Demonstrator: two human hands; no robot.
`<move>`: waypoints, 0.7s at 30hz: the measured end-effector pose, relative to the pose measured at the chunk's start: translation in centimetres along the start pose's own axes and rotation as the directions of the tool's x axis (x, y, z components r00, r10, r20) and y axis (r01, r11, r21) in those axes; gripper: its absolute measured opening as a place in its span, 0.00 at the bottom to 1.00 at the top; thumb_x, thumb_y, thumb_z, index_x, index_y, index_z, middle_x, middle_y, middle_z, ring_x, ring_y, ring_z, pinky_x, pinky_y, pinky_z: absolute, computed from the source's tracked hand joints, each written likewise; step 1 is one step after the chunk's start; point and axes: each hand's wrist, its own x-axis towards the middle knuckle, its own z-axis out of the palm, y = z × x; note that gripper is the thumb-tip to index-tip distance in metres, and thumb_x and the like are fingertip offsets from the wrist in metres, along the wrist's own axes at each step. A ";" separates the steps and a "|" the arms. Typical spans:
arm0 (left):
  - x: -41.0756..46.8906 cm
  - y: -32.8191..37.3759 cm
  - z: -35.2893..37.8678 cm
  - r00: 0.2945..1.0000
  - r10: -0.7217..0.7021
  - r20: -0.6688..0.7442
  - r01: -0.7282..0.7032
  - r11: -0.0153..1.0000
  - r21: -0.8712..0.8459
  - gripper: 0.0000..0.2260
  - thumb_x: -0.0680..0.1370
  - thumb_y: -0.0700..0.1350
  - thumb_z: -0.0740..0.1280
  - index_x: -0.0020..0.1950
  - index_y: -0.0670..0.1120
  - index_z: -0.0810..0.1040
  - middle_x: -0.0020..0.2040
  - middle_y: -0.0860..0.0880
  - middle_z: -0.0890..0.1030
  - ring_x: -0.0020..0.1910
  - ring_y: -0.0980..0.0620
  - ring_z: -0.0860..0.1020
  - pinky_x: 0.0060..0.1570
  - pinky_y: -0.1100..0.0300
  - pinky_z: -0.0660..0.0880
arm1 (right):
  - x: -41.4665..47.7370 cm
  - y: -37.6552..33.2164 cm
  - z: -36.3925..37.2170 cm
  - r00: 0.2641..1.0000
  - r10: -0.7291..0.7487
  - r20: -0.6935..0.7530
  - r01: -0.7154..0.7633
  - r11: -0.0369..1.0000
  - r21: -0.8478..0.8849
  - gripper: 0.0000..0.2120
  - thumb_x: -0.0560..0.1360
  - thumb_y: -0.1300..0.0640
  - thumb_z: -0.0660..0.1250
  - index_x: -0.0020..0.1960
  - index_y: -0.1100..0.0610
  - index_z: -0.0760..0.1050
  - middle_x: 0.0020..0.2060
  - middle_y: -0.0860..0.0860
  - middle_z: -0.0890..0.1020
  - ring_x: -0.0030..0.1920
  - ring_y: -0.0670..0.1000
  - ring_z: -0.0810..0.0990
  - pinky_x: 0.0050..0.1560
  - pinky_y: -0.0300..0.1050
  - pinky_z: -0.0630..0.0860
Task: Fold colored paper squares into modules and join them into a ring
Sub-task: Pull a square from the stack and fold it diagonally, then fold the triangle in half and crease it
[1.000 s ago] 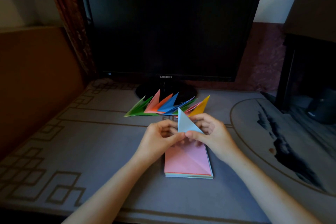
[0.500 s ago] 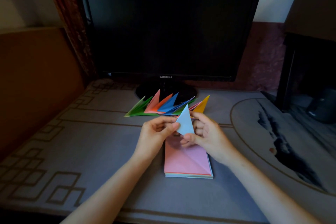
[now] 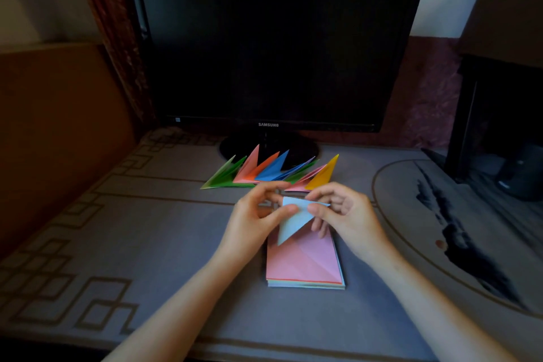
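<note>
Above one stack of paper squares (image 3: 305,269), my left hand (image 3: 252,222) and right hand (image 3: 348,216) both pinch one light-blue folded triangle (image 3: 293,222); beyond them fan colored modules (image 3: 264,173), too overlapped to count, before a monitor (image 3: 279,44) lettered SAMSUNG.

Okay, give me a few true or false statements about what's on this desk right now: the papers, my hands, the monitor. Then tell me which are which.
1. The left hand and the right hand both pinch a light blue folded paper. True.
2. The top sheet of the stack of paper squares is green. False: the top sheet is pink.
3. The folded modules lie in a fanned row in front of the monitor. True.
4. The monitor's screen shows a bright picture. False: the screen is dark.
5. The yellow module sits at the right end of the row. True.
</note>
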 end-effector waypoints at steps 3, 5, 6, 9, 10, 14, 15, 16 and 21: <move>-0.1 0.3 0.1 0.994 -0.094 0.046 0.097 0.993 -0.061 0.17 0.67 0.36 0.76 0.53 0.48 0.78 0.37 0.52 0.81 0.34 0.54 0.81 0.33 0.61 0.77 | 0.2 -0.2 -0.4 0.999 -0.023 -0.042 0.024 0.999 0.033 0.09 0.72 0.72 0.66 0.46 0.60 0.76 0.29 0.59 0.78 0.25 0.52 0.78 0.27 0.43 0.77; 0.0 0.2 0.2 0.993 -0.109 0.044 0.113 0.989 -0.095 0.14 0.68 0.34 0.75 0.49 0.46 0.79 0.33 0.52 0.81 0.31 0.57 0.80 0.30 0.64 0.76 | 0.2 -0.2 -0.5 0.999 -0.028 -0.036 0.029 0.999 0.016 0.10 0.73 0.72 0.64 0.49 0.59 0.76 0.30 0.62 0.78 0.26 0.52 0.79 0.29 0.44 0.78; 0.1 0.1 0.1 0.994 -0.109 0.033 0.112 0.988 -0.105 0.13 0.67 0.34 0.75 0.48 0.45 0.80 0.33 0.52 0.81 0.31 0.57 0.80 0.31 0.65 0.75 | 0.2 -0.2 -0.5 0.999 -0.027 -0.026 0.027 1.000 0.010 0.11 0.74 0.72 0.63 0.50 0.59 0.77 0.32 0.62 0.79 0.28 0.53 0.79 0.29 0.44 0.78; 0.2 0.0 -0.1 0.994 -0.107 -0.006 0.106 0.988 -0.111 0.12 0.68 0.33 0.74 0.47 0.46 0.80 0.38 0.47 0.82 0.34 0.56 0.80 0.34 0.66 0.76 | 0.3 0.1 -0.8 1.000 -0.001 0.003 0.001 1.000 0.003 0.13 0.76 0.73 0.60 0.50 0.58 0.77 0.37 0.56 0.82 0.31 0.54 0.81 0.31 0.42 0.78; 0.2 0.1 -0.1 0.994 -0.109 -0.013 0.106 0.987 -0.119 0.12 0.68 0.33 0.74 0.47 0.46 0.80 0.39 0.46 0.82 0.35 0.57 0.80 0.34 0.66 0.76 | 0.4 0.2 -0.9 1.000 0.005 0.011 -0.005 1.000 -0.003 0.13 0.76 0.73 0.59 0.50 0.58 0.77 0.38 0.54 0.83 0.32 0.54 0.82 0.31 0.42 0.78; 0.2 0.1 0.1 0.996 -0.088 -0.025 0.085 0.990 -0.116 0.13 0.68 0.31 0.73 0.46 0.47 0.81 0.40 0.49 0.82 0.37 0.57 0.80 0.37 0.67 0.77 | 0.6 0.4 -1.2 1.000 0.016 -0.018 -0.016 1.000 -0.025 0.13 0.76 0.73 0.58 0.46 0.59 0.76 0.32 0.53 0.82 0.30 0.51 0.82 0.29 0.40 0.77; 0.3 0.0 0.0 0.996 -0.078 -0.035 0.074 0.991 -0.115 0.13 0.69 0.29 0.72 0.46 0.46 0.80 0.41 0.50 0.83 0.37 0.58 0.81 0.38 0.67 0.77 | 0.7 0.5 -1.5 0.998 0.013 -0.067 -0.015 0.999 -0.033 0.12 0.76 0.74 0.58 0.44 0.60 0.75 0.32 0.53 0.81 0.29 0.50 0.81 0.28 0.39 0.76; 0.3 -0.2 -0.2 0.996 -0.074 -0.052 0.067 0.990 -0.123 0.14 0.69 0.28 0.70 0.46 0.46 0.80 0.41 0.50 0.83 0.38 0.57 0.82 0.39 0.67 0.77 | 0.8 0.6 -1.9 0.991 0.009 -0.136 -0.015 0.999 -0.045 0.12 0.77 0.74 0.57 0.44 0.62 0.75 0.32 0.55 0.80 0.28 0.48 0.81 0.28 0.38 0.76; 0.3 -1.0 -0.8 0.997 -0.022 -0.078 0.023 1.000 0.011 0.11 0.73 0.33 0.69 0.47 0.48 0.80 0.43 0.53 0.83 0.41 0.60 0.82 0.45 0.69 0.76 | 1.5 2.1 -4.5 0.917 0.008 -0.398 -0.089 0.979 -0.185 0.12 0.78 0.71 0.56 0.47 0.61 0.76 0.42 0.56 0.80 0.27 0.42 0.78 0.25 0.33 0.72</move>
